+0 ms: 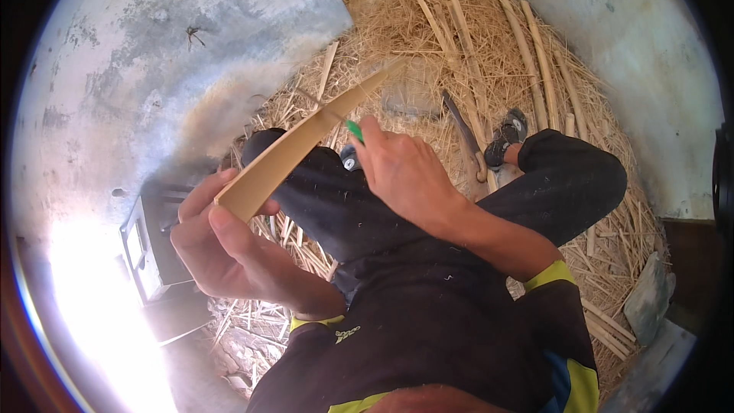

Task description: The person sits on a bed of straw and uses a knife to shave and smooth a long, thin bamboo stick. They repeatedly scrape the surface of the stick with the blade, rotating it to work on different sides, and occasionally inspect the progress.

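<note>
A long, pale split bamboo strip [287, 154] slants up and away in front of my chest, its near end gripped between the thumb and fingers of my left hand [237, 256]. My right hand [409, 176] is closed around the green handle [355, 131] of a small knife. Its thin blade lies against or across the strip around mid-length; the exact contact is too blurred to tell. The strip's far end fades into the shavings behind it.
Straw-like shavings [390, 0] cover the floor. A big dark-bladed knife [462, 126] with a wooden handle lies near my right foot [508, 134]. Several bamboo lengths [541, 65] lie at the far right. Pale walls [191, 38] enclose both sides; a grey stone slab [650, 300] stands at right.
</note>
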Demonstrator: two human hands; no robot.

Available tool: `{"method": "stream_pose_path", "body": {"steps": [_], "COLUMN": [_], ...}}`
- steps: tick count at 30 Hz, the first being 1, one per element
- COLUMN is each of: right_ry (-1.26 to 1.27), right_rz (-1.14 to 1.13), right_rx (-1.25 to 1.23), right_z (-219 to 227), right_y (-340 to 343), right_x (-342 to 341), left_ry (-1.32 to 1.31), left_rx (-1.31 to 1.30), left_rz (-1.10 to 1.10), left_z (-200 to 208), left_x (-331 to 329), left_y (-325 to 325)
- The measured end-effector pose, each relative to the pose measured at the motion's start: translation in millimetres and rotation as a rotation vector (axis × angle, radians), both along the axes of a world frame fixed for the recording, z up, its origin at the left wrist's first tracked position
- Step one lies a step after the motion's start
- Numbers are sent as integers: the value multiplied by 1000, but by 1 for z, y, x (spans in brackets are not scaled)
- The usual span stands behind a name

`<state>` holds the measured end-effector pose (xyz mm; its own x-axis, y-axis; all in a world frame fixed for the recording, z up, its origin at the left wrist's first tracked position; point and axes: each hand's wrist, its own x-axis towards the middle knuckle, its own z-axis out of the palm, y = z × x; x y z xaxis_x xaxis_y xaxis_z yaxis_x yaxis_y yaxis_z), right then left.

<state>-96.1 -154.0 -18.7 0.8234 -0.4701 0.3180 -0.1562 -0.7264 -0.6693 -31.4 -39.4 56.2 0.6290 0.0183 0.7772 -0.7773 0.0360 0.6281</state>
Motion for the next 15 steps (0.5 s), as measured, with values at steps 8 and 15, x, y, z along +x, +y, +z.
{"method": "stream_pose_path", "body": {"steps": [8,15], "right_ry": [303,163], "right_rz": [-113,-80], "right_rx": [42,-26], "right_z": [-48,-52], "right_y": [-32,-33], "right_x": [2,15], "left_ry": [-41,-39], "left_rx": [-6,13], "left_rz": [-92,-43], "left_z": [-10,-7], "left_x": [3,6], "left_y": [4,3]}}
